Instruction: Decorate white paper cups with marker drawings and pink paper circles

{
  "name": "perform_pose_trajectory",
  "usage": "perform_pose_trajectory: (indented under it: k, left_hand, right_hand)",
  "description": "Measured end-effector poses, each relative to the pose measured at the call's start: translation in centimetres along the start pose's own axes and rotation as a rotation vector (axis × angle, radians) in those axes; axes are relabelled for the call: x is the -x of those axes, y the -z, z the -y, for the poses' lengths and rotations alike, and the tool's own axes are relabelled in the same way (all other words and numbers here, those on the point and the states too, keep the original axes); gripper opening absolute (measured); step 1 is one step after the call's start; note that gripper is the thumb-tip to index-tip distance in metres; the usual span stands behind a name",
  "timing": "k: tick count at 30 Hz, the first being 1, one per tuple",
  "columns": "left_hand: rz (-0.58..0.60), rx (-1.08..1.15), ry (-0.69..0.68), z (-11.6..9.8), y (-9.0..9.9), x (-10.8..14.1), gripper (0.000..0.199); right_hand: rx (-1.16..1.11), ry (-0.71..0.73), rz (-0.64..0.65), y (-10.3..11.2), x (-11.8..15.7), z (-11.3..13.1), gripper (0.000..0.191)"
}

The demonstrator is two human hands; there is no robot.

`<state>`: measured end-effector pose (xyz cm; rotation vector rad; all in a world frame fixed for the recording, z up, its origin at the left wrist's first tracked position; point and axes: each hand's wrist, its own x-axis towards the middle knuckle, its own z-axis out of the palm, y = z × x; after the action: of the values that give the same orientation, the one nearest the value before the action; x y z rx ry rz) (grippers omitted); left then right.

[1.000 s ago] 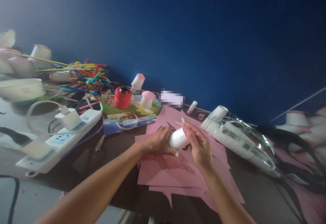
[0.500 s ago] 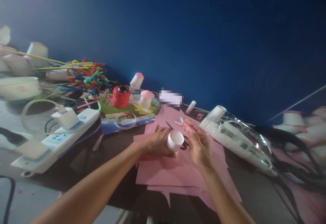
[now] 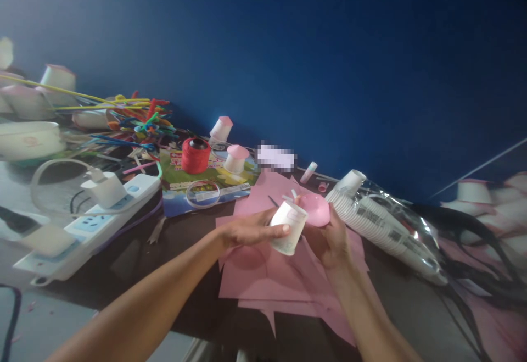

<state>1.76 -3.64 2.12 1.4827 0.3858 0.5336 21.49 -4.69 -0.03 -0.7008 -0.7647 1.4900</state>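
Note:
My left hand (image 3: 255, 230) is closed round a white paper cup (image 3: 291, 229), its thumb across the cup's near side. The cup is tilted, with its mouth hidden from me. Just to the right, my right hand (image 3: 331, 241) holds a round pink paper piece (image 3: 315, 210) by its edge, close to the cup but apart from it as far as I can see. Under both hands lie several pink paper sheets (image 3: 242, 285). A small white stick-like thing (image 3: 293, 193) shows beyond the cup. Scissors seen earlier are mostly covered by my hands.
A bagged stack of paper cups (image 3: 370, 219) lies to the right. A glue stick (image 3: 308, 172) stands behind the sheets. At left are a red thread spool (image 3: 195, 156), a pink-topped cup (image 3: 236, 160), a tape roll (image 3: 203, 194), a power strip (image 3: 93, 224) and pipe cleaners (image 3: 144, 117).
My left hand has turned the cup over, from its open mouth facing me to its closed end up. The pink piece in my right hand now faces me as a broad round shape.

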Motion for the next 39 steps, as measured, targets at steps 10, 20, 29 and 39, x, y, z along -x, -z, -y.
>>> perform_pose_trajectory:
  k: [10, 20, 29, 39]
  left_hand:
    - [-0.158, 0.138, 0.115, 0.4, -0.5, -0.3, 0.053]
    - [-0.031, 0.349, 0.247, 0.7, -0.8, -0.2, 0.055]
    - [0.042, 0.401, 0.149, -0.3, -0.6, 0.0, 0.049]
    - [-0.165, 0.36, 0.283, -0.2, -0.8, -0.4, 0.052]
  right_hand:
    - [-0.04, -0.084, -0.024, -0.6, 0.8, -0.5, 0.042]
    - [-0.019, -0.077, 0.042, -1.3, 1.5, -0.2, 0.05]
    - [-0.029, -0.158, 0.031, -1.4, 1.4, 0.4, 0.05]
    - [0.04, 0.006, 0.016, -1.3, 1.3, 0.0, 0.048]
